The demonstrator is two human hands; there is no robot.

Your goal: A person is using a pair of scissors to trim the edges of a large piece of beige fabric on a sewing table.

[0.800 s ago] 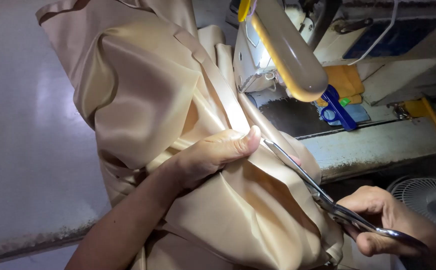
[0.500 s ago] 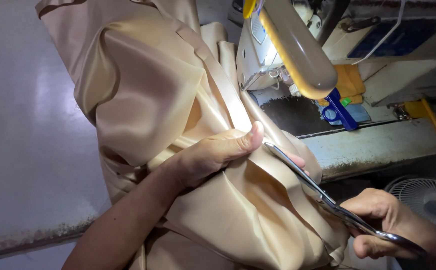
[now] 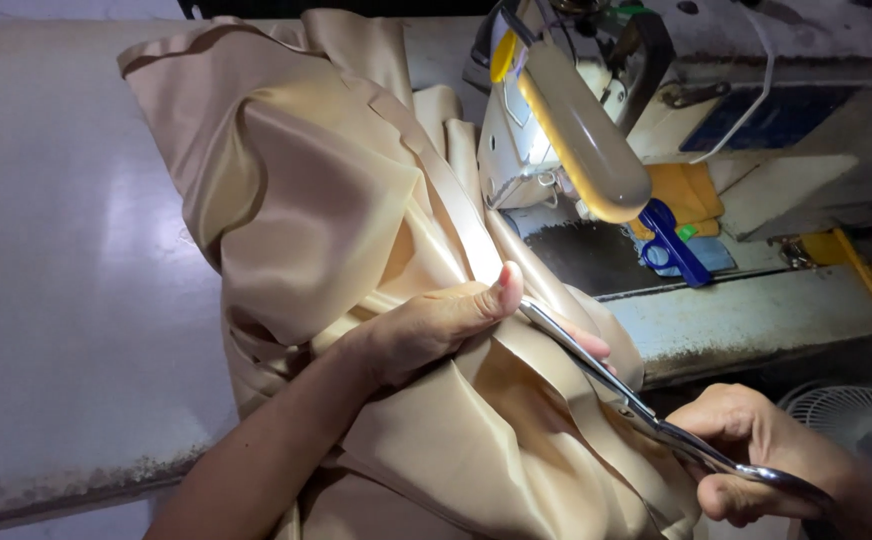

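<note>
Our left hand (image 3: 436,325) pinches the soft, slippery satin (image 3: 336,230) heaped on the desk (image 3: 66,300); our right hand (image 3: 756,450), fingers closed, holds scissors (image 3: 616,390). It likely slides, so we grip near the folded edge.

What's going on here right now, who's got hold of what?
A person is working at a sewing machine table. The left hand pinches a fold of shiny beige fabric between thumb and fingers, and the right hand grips metal scissors whose blades reach up to the pinched spot. The rest of the cloth is heaped on the table beside the machine. A small blue pair of scissors lies on the machine bed, and a fan sits low at the right.
</note>
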